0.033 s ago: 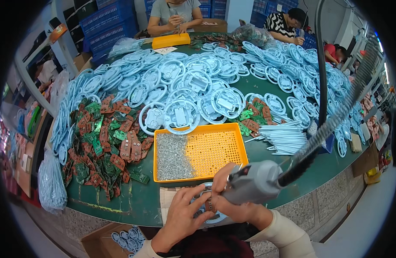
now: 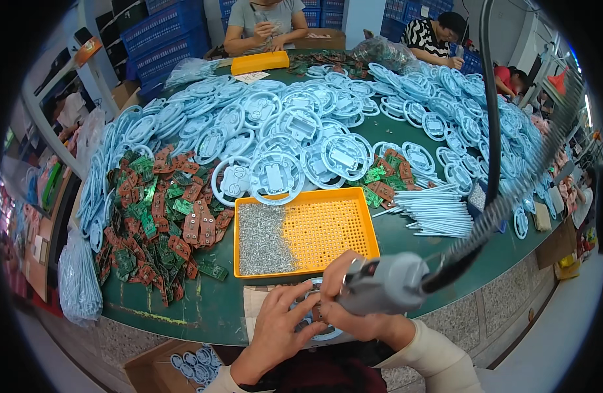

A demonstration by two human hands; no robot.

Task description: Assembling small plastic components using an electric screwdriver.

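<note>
My right hand (image 2: 360, 321) is wrapped round a grey electric screwdriver (image 2: 388, 283), its tip end hidden by my fingers. Beneath both hands lies a light-blue plastic ring-shaped part (image 2: 328, 336) at the table's near edge. A small brown circuit board (image 2: 318, 314) sits inside it, mostly covered. My left hand (image 2: 278, 325) holds the ring part down, thumb and fingertips pressing around the board. Just beyond my hands stands a yellow tray (image 2: 375, 243); small metal screws (image 2: 265, 239) fill its left side, and its right side shows a grid of holes.
Brown and green circuit boards (image 2: 158, 226) are heaped at left. Light-blue ring parts (image 2: 301, 124) pile across the table's far side. Pale blue sticks (image 2: 436, 211) lie at right. The screwdriver's coiled cable (image 2: 518, 180) hangs at right. Below the edge is a cardboard box (image 2: 151, 370). Other people work opposite.
My right hand and the screwdriver have shifted slightly, the tool's rear end moving a little down and left. The cable sways with it. My left hand stays put.
</note>
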